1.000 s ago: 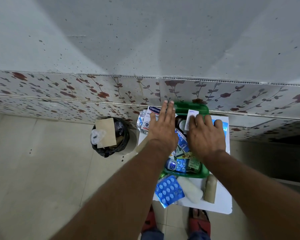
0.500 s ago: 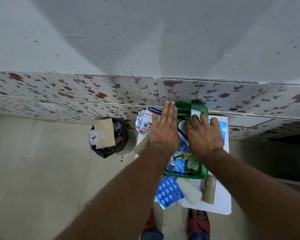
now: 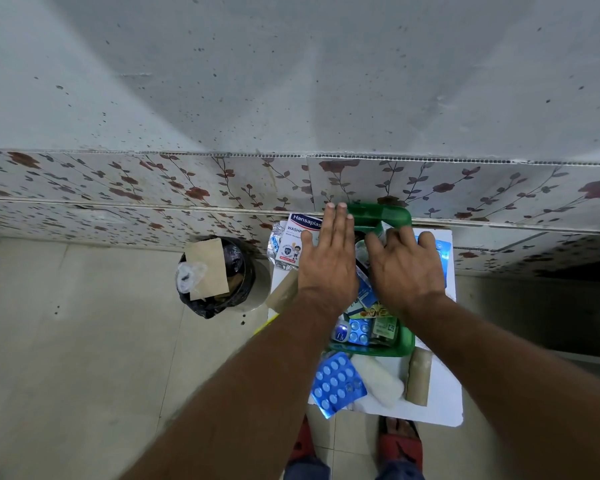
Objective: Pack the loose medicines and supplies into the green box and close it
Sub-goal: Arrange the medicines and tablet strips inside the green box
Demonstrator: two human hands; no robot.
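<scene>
the green box (image 3: 400, 344) sits open on a small white table (image 3: 444, 407), right under both of your hands, its near rim just behind your wrists and its far rim past your fingertips, against the flowered wall panel. it is already crowded with small cartons, blister strips and a little bottle. it looks like thin moulded plastic: light and fairly stiff but likely to flex, so take it by the rim or side walls rather than a corner.

your left hand (image 3: 328, 259) is flat and released, fingers straight and together, palm down over the left side of the box, gripping nothing. your right hand (image 3: 404, 266) lies over the right side with fingers bent down into the contents; whether it grasps anything, you cannot tell from here.

just left of your left hand lies a hansaplast carton (image 3: 300, 237), light and stiff, easy to pinch by its edges. below your wrists, on the near part of the table, are a blue blister pack (image 3: 336, 382), thin, slick and crushable, best lifted by its edge; a white soft roll (image 3: 381, 381), squashy and light, safe to hold around its middle; and a tan roll (image 3: 418, 377), just beside it. another tan roll (image 3: 284, 289) lies under your left wrist.

to the far left, on the floor, stands a lined bin (image 3: 219, 275).
</scene>
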